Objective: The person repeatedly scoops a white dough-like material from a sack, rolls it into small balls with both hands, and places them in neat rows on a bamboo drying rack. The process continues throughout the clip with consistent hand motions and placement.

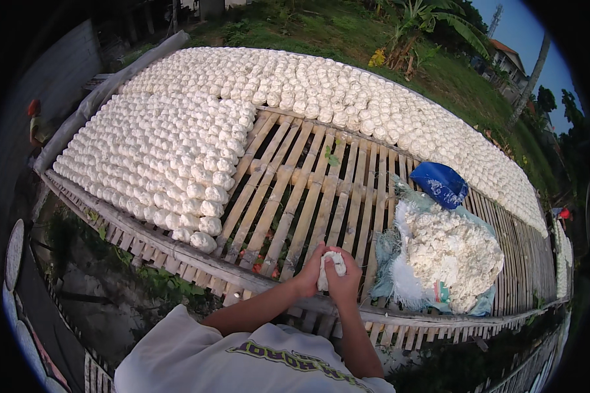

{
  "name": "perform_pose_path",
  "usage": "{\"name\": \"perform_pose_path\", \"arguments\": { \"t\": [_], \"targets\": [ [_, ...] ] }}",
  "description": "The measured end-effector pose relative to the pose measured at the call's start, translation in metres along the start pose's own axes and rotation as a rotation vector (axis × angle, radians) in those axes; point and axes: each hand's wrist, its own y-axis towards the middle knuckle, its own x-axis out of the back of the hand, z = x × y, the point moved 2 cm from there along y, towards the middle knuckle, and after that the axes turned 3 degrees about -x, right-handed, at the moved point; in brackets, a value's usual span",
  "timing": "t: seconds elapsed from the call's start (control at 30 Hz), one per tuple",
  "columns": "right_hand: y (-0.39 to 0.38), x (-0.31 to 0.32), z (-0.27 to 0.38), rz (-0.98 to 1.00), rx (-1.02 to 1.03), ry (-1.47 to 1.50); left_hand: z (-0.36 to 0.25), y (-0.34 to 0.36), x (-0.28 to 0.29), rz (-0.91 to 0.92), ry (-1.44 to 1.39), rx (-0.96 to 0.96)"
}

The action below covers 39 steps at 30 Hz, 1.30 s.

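Observation:
Between my two hands is a lump of white, crumbly dough-like mash [331, 267]. My left hand [309, 272] cups it from the left side. My right hand [345, 275] wraps round it from the right, with the thumb lying over the front. Both hands are just above the near edge of a slatted bamboo rack [295, 190]. To the right of them, a large heap of the same white mash [449, 252] lies on an opened woven sack [410, 288]. Rows of shaped white balls [157, 150] cover the rack's left part.
More white balls [347, 98] run in a wide band along the rack's far side. A blue plastic scoop-like container [439, 185] lies behind the heap. A wooden rail [242, 280] edges the rack in front of me. Grass [334, 33] and a banana plant [416, 29] stand beyond.

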Motion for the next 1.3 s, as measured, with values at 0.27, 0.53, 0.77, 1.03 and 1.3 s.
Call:
{"name": "perform_pose_path", "arguments": {
  "t": [0.27,0.53,0.77,1.03,1.3],
  "targets": [
    [-0.006,-0.027,0.035,0.013,0.422,-0.082,-0.024,-0.016,0.015,0.133,-0.091,0.063],
    [0.003,-0.038,0.028,0.176,0.329,0.005,-0.026,-0.029,0.020,0.577,-0.481,0.078],
    [-0.008,-0.056,0.043,0.101,0.530,-0.201,-0.024,-0.026,0.048,0.302,-0.342,-0.012],
    [0.013,-0.070,0.039,0.472,0.541,-0.165,-0.047,-0.032,0.073,0.186,-0.354,-0.101],
    [-0.001,-0.115,0.030,0.392,0.580,-0.347,-0.055,-0.050,0.106,0.133,-0.683,-0.316]
  ]
}}
